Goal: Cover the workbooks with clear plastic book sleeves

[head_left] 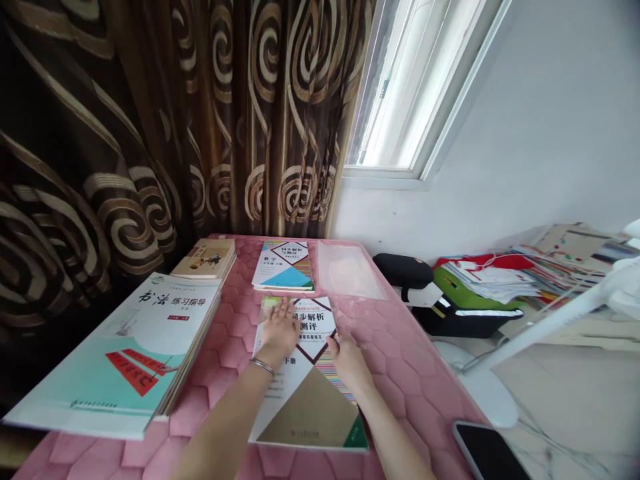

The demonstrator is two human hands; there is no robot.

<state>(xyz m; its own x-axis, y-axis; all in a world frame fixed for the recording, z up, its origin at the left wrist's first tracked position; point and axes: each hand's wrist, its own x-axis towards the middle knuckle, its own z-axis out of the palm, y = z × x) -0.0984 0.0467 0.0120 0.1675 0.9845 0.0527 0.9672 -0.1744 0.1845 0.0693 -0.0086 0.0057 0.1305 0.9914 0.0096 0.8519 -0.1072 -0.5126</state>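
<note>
A workbook (320,400) with a white, brown and striped cover lies on the pink table in front of me. My left hand (280,328), with a bracelet on its wrist, rests flat on the upper left of the cover, fingers stretched out. At the right edge of the same workbook, my right hand (350,363) is closed around the border, its fingers partly hidden. Just beyond lies a smaller stack with a blue and white workbook (285,267) on top. To the left is a stack topped by a large white and teal calligraphy book (120,353).
A tan book stack (205,259) sits behind the calligraphy book. A clear sheet (350,270) lies at the table's far right. A phone (487,453) is at the right edge, beside a white lamp (540,333). Bags and paper piles (490,277) stand beyond; a patterned curtain (240,133) hangs behind.
</note>
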